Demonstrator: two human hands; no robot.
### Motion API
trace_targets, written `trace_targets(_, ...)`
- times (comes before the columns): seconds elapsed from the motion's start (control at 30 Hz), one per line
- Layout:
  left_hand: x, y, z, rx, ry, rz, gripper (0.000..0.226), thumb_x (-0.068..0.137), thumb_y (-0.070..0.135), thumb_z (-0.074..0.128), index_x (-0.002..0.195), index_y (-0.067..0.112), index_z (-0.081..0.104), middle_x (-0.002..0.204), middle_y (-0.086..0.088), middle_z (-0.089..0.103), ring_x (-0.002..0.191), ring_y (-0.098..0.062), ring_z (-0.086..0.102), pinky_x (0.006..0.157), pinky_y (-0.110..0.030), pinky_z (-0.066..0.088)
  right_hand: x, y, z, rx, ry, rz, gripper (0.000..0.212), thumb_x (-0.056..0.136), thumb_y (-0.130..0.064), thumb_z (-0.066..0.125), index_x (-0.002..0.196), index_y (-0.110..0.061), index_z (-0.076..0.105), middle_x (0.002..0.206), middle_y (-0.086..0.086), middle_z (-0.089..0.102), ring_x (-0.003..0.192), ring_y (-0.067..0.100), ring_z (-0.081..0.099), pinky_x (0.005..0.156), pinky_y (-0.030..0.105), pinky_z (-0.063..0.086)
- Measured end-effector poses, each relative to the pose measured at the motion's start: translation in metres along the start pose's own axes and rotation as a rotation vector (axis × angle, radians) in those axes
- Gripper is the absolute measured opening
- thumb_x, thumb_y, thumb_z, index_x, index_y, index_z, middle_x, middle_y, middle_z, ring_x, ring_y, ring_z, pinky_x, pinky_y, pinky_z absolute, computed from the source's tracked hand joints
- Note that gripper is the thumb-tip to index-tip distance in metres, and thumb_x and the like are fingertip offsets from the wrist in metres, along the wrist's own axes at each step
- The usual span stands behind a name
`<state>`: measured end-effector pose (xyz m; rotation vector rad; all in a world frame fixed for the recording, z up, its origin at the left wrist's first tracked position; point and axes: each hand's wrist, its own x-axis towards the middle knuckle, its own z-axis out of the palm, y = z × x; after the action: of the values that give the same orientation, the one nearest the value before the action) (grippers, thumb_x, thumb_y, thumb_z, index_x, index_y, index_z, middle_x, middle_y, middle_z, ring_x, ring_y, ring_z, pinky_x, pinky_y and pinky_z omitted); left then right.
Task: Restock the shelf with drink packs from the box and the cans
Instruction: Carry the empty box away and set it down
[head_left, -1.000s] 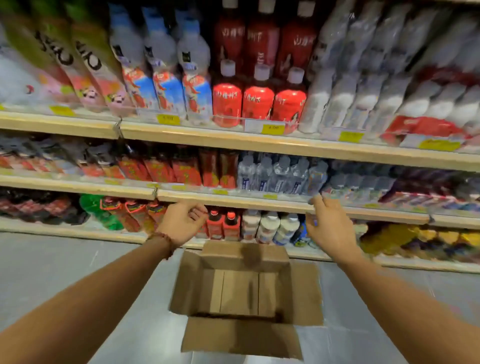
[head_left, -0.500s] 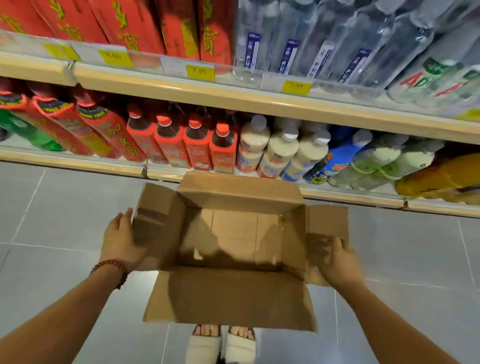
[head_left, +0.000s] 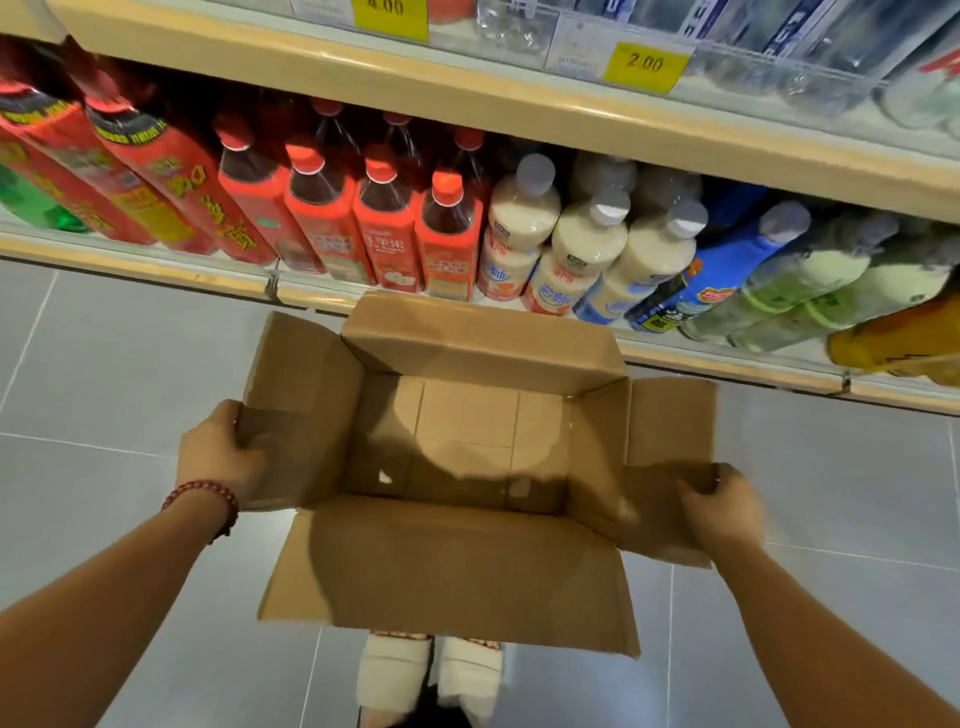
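- The shelf (head_left: 519, 122) runs across the far side of our view, and its lowest tier is packed with drinks.
- Grey tiled floor (head_left: 104, 374) fills the near side.
- The cardboard box (head_left: 447, 566) is in the middle, just in front of the lowest tier, with all four flaps spread and its bare bottom showing. We cannot tell whether it rests on the floor.
- Red-labelled bottles (head_left: 384, 234) stand beyond the box, with milky white bottles (head_left: 587, 244) to their right.
- Our left hand (head_left: 221, 457) grips the left flap, thumb on top and fingers wrapped round its edge.
- Our right hand (head_left: 724, 512), slightly blurred, has its fingers clamped on the right flap's near corner.
- White shoes (head_left: 431, 675) show below the near flap.
- A bead bracelet (head_left: 205, 496) circles our left wrist.
- A yellow price tag (head_left: 644, 65) reads 2.00.
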<state>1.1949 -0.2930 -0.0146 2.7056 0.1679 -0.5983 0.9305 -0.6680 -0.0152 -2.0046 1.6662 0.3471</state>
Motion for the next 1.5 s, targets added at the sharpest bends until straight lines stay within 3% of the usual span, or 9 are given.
trace_targets(0.13,-0.007,0.008,-0.011,-0.04,0.0,0.005,0.023,0.082,0.005,0.057,0.105,0.003,0.056,0.096,-0.024,0.062,0.076,-0.03,0.046,0.073,-0.039,0.044,-0.012,-0.017,-0.01,-0.078,-0.043,-0.129,0.012,0.088,-0.011,0.057,0.099,-0.008,0.054,0.09,0.012,0.059,0.078,0.026,0.054,0.071,0.039,0.049)
trace_targets(0.43,-0.062,-0.008,-0.125,-0.128,0.091,-0.111,0.032,0.082,0.006,0.057,0.114,0.004,0.057,0.111,-0.023,0.062,0.094,-0.039,0.057,0.081,-0.046,0.049,-0.081,-0.086,-0.08,-0.148,-0.125,-0.363,0.01,0.077,-0.002,0.055,0.077,-0.008,0.047,0.071,0.008,0.052,0.059,0.018,0.046,0.05,0.027,0.034)
trace_targets(0.6,-0.142,-0.056,-0.239,-0.218,0.233,-0.219,0.031,0.077,-0.005,0.051,0.107,-0.001,0.059,0.106,-0.025,0.061,0.084,-0.033,0.049,0.077,-0.044,0.046,-0.169,-0.151,-0.131,-0.138,-0.162,-0.577,0.01,0.075,-0.003,0.055,0.074,-0.009,0.047,0.076,0.013,0.056,0.075,0.034,0.052,0.065,0.033,0.04)
trace_targets(0.8,-0.239,-0.148,-0.364,-0.304,0.421,-0.35,0.013,0.077,-0.004,0.059,0.071,0.005,0.052,0.068,-0.015,0.055,0.072,-0.034,0.05,0.063,-0.035,0.037,-0.289,-0.254,-0.159,-0.213,-0.22,-0.823,0.012,0.075,-0.007,0.055,0.073,-0.014,0.045,0.076,0.008,0.051,0.076,0.031,0.052,0.064,0.031,0.039)
trace_targets(0.97,-0.334,-0.243,-0.439,-0.415,0.606,-0.488,0.014,0.078,0.001,0.063,0.079,0.012,0.055,0.07,-0.006,0.053,0.063,-0.022,0.044,0.06,-0.03,0.035,-0.423,-0.337,-0.147,-0.245,-0.27,-1.141,0.019,0.074,-0.015,0.061,0.062,-0.016,0.046,0.067,0.005,0.054,0.066,0.029,0.053,0.058,0.031,0.037)
trace_targets(1.13,-0.434,-0.355,-0.483,-0.402,0.721,-0.652,0.009,0.075,0.009,0.065,0.079,0.013,0.057,0.066,-0.008,0.05,0.069,-0.025,0.044,0.061,-0.031,0.034,-0.582,-0.389,-0.117,-0.38,-0.296,-1.451,0.012,0.074,-0.016,0.063,0.067,-0.014,0.053,0.065,0.007,0.056,0.066,0.029,0.054,0.055,0.029,0.036)
trace_targets(1.27,-0.514,-0.433,-0.501,-0.402,0.806,-0.762,0.008,0.073,0.012,0.066,0.08,0.008,0.065,0.079,-0.019,0.062,0.081,-0.034,0.057,0.065,-0.031,0.035,-0.697,-0.394,-0.077,-0.378,-0.311,-1.634,0.015,0.072,-0.015,0.066,0.066,-0.009,0.054,0.062,0.007,0.055,0.059,0.024,0.052,0.049,0.028,0.033)
trace_targets(1.4,-0.613,-0.521,-0.496,-0.497,0.893,-0.938,0.009,0.077,0.011,0.064,0.077,0.013,0.055,0.076,-0.005,0.054,0.076,-0.025,0.051,0.065,-0.031,0.038,-0.834,-0.367,-0.015,-0.425,-0.379,-1.817,0.017,0.074,-0.015,0.064,0.063,-0.015,0.05,0.058,0.003,0.052,0.054,0.017,0.048,0.044,0.025,0.03)
trace_targets(1.5,-0.682,-0.573,-0.477,-0.54,0.948,-1.087,0.004,0.08,0.008,0.058,0.084,0.008,0.057,0.079,-0.009,0.056,0.073,-0.025,0.05,0.063,-0.032,0.042,-0.923,-0.333,0.039,-0.447,-0.494,-1.915,0.01,0.075,-0.015,0.062,0.069,-0.014,0.054,0.068,0.008,0.06,0.062,0.022,0.055,0.048,0.027,0.037)
